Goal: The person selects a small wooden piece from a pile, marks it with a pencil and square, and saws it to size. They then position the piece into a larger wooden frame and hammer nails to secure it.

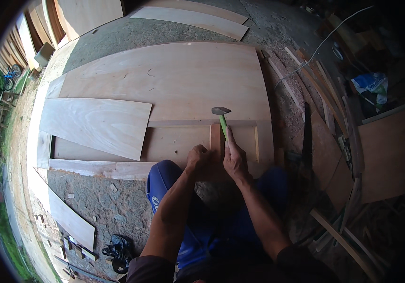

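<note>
My right hand grips a hammer by its green handle, the metal head raised over a thin wooden strip that lies across a large plywood sheet. My left hand rests closed on a short upright wooden piece just left of the hammer handle; what it pinches is too small to tell. Both hands are close together at the near edge of the wooden frame. My knees in blue trousers are right below them.
A smaller plywood sheet lies to the left, overlapping the frame. More plywood pieces lie at the far end. Wood offcuts and slats are piled on the right with a white cable and a blue-white bag. Gravelly ground surrounds the work.
</note>
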`<move>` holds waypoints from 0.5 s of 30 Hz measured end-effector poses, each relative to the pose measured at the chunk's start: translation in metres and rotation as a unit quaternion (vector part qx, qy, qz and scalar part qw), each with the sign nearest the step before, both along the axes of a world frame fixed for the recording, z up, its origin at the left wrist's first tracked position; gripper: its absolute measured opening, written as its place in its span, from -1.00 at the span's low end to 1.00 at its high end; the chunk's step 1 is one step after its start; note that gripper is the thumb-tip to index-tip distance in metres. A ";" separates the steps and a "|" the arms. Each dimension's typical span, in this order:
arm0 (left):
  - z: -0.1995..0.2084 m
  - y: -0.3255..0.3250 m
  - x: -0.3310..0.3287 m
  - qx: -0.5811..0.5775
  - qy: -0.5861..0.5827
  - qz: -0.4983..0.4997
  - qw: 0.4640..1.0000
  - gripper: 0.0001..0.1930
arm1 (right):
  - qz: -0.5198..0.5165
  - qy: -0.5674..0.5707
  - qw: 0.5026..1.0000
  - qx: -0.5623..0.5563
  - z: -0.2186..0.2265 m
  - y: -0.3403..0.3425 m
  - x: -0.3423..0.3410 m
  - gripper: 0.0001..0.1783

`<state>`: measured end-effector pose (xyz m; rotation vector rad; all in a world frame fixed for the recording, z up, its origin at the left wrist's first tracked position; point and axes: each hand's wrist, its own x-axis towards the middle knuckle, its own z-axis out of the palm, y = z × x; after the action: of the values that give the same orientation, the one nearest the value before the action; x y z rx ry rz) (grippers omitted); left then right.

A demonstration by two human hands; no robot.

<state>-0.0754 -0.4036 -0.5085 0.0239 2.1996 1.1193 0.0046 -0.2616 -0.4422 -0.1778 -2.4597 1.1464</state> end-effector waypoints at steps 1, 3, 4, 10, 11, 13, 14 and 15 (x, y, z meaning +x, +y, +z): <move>0.015 0.005 0.008 0.013 0.024 -0.042 0.999 -0.46 | -0.015 0.036 0.999 0.012 -0.003 0.003 0.003 -0.41; 0.041 0.011 0.015 0.029 0.055 -0.094 0.994 -0.45 | -0.018 -0.167 0.984 0.054 -0.015 0.013 0.007 -0.42; 0.044 0.009 0.012 0.026 0.064 -0.099 0.993 -0.45 | -0.012 -0.258 0.964 0.070 -0.015 0.013 0.001 -0.43; 0.007 0.001 0.006 0.012 -0.013 -0.025 1.000 -0.43 | 0.003 0.068 0.997 0.019 0.018 0.006 -0.013 -0.43; 0.006 0.005 0.005 0.020 -0.001 -0.028 0.999 -0.42 | 0.001 0.021 1.000 0.019 0.007 0.009 -0.008 -0.42; 0.000 0.008 0.003 0.022 0.002 -0.036 0.999 -0.41 | 0.000 -0.068 0.997 0.020 -0.013 0.013 -0.001 -0.42; -0.004 0.005 0.001 0.016 -0.007 -0.041 0.999 -0.40 | -0.015 -0.261 0.962 0.083 -0.015 0.013 -0.001 -0.42; -0.008 0.005 -0.001 0.011 -0.016 -0.046 0.999 -0.40 | -0.001 -0.250 0.966 0.069 -0.016 0.019 -0.003 -0.42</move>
<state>-0.0759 -0.3983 -0.5163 0.1139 2.1361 1.0852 0.0015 -0.2431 -0.4583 -0.4797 -2.9643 1.0156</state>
